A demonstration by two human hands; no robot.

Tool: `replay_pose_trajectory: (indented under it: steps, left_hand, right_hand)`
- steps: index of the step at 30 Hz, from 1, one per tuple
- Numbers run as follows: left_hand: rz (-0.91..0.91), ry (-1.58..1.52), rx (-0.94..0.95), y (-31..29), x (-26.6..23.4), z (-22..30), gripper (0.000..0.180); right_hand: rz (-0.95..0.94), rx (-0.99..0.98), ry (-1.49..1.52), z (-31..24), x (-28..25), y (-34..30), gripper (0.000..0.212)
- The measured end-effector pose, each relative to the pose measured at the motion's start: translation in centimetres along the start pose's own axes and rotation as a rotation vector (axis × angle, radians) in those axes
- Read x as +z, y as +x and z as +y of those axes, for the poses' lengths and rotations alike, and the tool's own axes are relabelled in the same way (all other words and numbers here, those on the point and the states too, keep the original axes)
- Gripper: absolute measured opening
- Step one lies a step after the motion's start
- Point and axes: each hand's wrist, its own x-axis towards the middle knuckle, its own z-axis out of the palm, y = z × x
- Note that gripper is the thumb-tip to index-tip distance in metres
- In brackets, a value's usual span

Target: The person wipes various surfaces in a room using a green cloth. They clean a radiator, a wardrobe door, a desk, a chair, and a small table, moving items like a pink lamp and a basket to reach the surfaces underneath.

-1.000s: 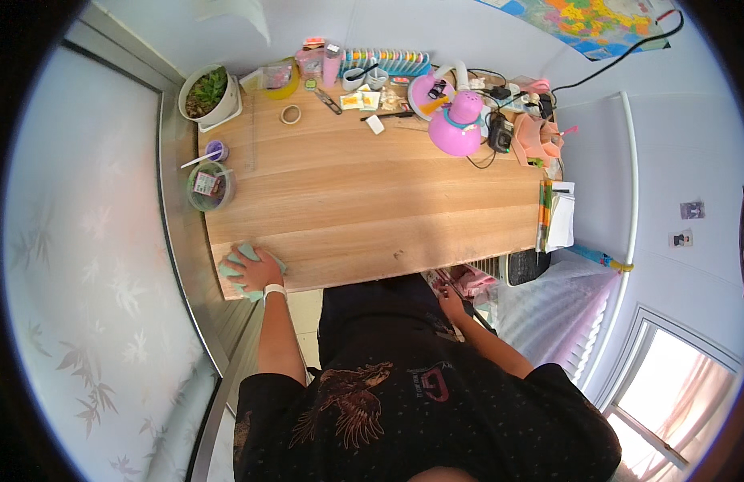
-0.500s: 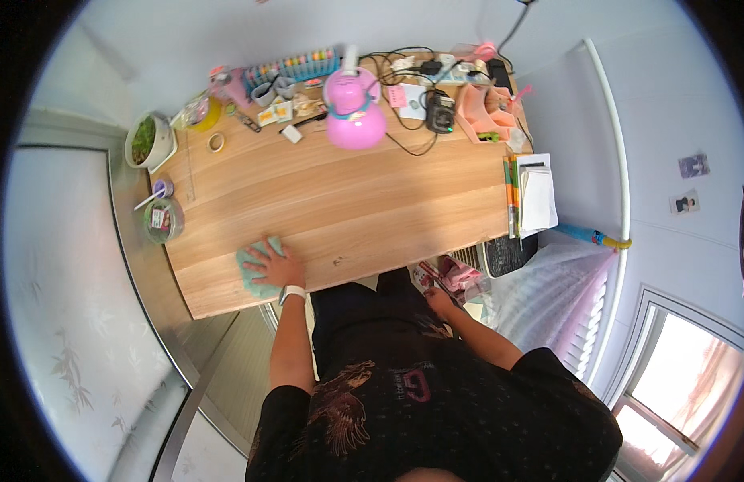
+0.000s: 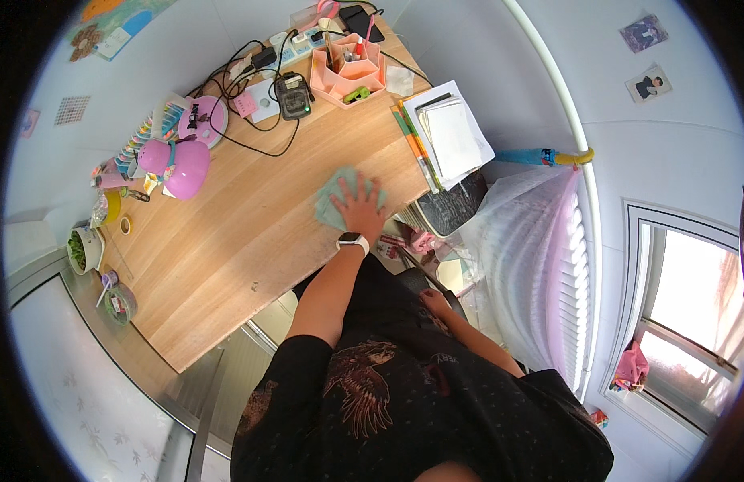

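My left hand [image 3: 359,210] lies flat with fingers spread on a pale green cloth [image 3: 327,202], pressing it onto the wooden desk [image 3: 235,217]. The cloth is bunched under the palm and sticks out at its left and top. A watch with a white band [image 3: 353,240] is on that wrist. My right hand [image 3: 436,304] hangs low by my thigh, away from the desk, its fingers curled with nothing visible in them. To the right of the cloth is a stack of papers and books [image 3: 448,132] at the desk's right edge.
A purple lamp [image 3: 183,165] stands at the back left. Tangled black cables [image 3: 227,84] and a black charger [image 3: 293,95] lie along the back, near a pink organizer [image 3: 348,76]. A potted plant [image 3: 84,249] and a clear tub [image 3: 120,305] sit at the left edge.
My left hand and the cloth have moved right along the desk's front, from the left end to near the papers. The view has turned right. My right hand stays low.
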Motion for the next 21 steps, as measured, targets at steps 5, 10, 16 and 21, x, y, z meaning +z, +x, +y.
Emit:
replay_pose_trajectory:
  steps: [5,10,16,21]
  left_hand:
    - [-0.146,-0.011,0.403,-0.7,-1.7,-2.2,0.074]
    - [-0.193,0.057,0.471,-5.3,-4.4,-10.5,0.07]
    - [-0.012,-0.072,0.064,-17.9,-6.6,-22.8,0.067]
    - [0.001,0.024,-0.472,-30.1,-7.8,-34.0,0.071]
  right_hand:
    - [-0.039,-0.101,-0.255,2.7,0.1,1.1,0.035]
    - [-0.095,-0.284,-0.434,-2.3,1.4,5.9,0.032]
    - [-0.175,-0.399,-0.5,-12.0,9.4,10.2,0.038]
    - [-0.617,-0.273,-0.891,-25.4,19.9,1.8,0.048]
